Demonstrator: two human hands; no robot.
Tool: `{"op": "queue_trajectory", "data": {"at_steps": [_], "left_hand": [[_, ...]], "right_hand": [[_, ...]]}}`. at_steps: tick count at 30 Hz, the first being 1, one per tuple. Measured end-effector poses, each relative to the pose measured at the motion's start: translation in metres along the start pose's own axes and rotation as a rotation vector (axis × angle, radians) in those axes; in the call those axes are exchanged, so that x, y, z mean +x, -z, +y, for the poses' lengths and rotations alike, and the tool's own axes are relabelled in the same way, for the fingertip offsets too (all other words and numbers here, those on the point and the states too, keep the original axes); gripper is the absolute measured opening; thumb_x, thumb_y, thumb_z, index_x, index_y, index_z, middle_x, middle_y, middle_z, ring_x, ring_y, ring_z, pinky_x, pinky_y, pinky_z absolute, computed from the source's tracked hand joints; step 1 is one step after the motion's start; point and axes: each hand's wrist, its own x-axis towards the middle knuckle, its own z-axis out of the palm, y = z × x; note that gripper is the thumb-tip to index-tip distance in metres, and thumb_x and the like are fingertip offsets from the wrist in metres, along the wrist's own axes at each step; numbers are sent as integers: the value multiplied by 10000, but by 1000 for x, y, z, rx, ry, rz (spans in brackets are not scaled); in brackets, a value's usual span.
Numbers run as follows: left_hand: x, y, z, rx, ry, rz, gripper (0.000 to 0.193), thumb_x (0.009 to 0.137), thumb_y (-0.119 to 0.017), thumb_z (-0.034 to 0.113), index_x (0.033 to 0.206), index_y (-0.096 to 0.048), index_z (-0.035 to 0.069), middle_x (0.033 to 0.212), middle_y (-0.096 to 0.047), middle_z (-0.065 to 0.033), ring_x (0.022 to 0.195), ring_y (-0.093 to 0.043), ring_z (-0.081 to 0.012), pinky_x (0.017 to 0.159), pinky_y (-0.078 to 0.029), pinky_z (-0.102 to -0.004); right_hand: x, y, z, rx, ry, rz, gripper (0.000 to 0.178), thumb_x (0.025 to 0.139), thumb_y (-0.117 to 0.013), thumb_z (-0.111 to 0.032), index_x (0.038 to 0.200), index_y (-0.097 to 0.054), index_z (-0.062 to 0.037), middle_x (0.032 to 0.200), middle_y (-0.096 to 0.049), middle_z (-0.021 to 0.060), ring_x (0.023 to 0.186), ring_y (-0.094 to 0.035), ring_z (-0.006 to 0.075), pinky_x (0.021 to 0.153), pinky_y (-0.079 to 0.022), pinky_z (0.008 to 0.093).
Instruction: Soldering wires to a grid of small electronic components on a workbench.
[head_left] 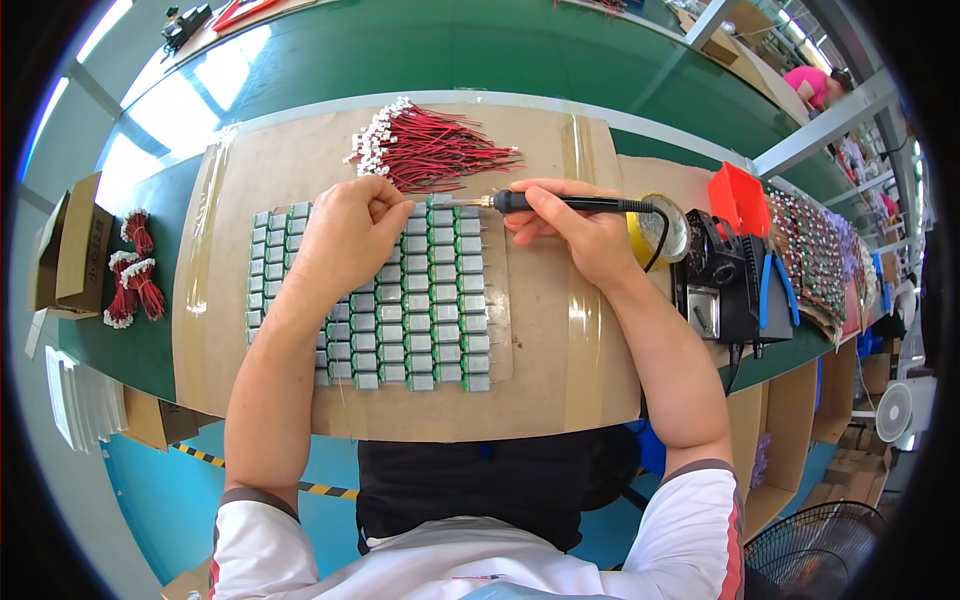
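My right hand [580, 222] is closed around the black handle of a soldering iron [560, 202], which points left. Its metal tip reaches the far row of small grey metal blocks with green circuit-board strips [418, 310], laid in columns on a brown cardboard sheet [545, 360]. Over the far part of those columns, my left hand [350, 228] is closed in a pinch near the iron's tip. What its fingers hold is hidden. Just beyond both hands lies a fanned bundle of red and black wires with white connectors [430, 148].
Right of the sheet are a yellow-rimmed spool [660, 228], a black soldering station [725, 270], a red bin [738, 200] and blue-handled pliers [775, 290]. More wire bundles [135, 275] and an open carton [75, 245] sit at left. A person in pink [812, 88] is far right.
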Motion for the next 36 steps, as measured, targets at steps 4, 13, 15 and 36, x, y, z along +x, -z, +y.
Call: {"op": "queue_trajectory", "data": {"at_steps": [4, 13, 15, 36], "left_hand": [[-1, -1, -1, -1, -21, 15, 170, 906, -724, 132, 889, -709, -36, 682, -657, -39, 607, -556, -89, 596, -472, -276], [0, 0, 0, -18, 31, 4, 171, 880, -711, 140, 859, -699, -29, 695, -690, -123, 633, -655, -211, 661, -533, -352], [-1, -1, -3, -24, -18, 6, 158, 894, -727, 113, 865, -704, -40, 676, -644, -26, 600, -538, -74, 572, -453, -264], [-1, 0, -2, 3, -37, -7, 176, 886, -736, 128, 856, -697, -41, 666, -637, -48, 602, -539, -99, 589, -466, -295]], "right_hand": [[-1, 1, 1, 25, 45, -2, 282, 1031, -619, -147, 1200, -704, 62, 1013, -755, 178, 845, -753, 235, 768, -628, 336], [-2, 3, 1, 4, 44, -15, 291, 1036, -606, -147, 1211, -693, 69, 1009, -754, 188, 860, -756, 251, 769, -628, 344], [-2, 3, 0, 2, 37, -21, 291, 1036, -606, -147, 1211, -693, 69, 1002, -754, 190, 860, -756, 251, 771, -628, 344], [-2, 2, 1, -3, 27, -31, 262, 1020, -638, -130, 1181, -715, 63, 979, -761, 179, 833, -758, 222, 758, -632, 317]]}}
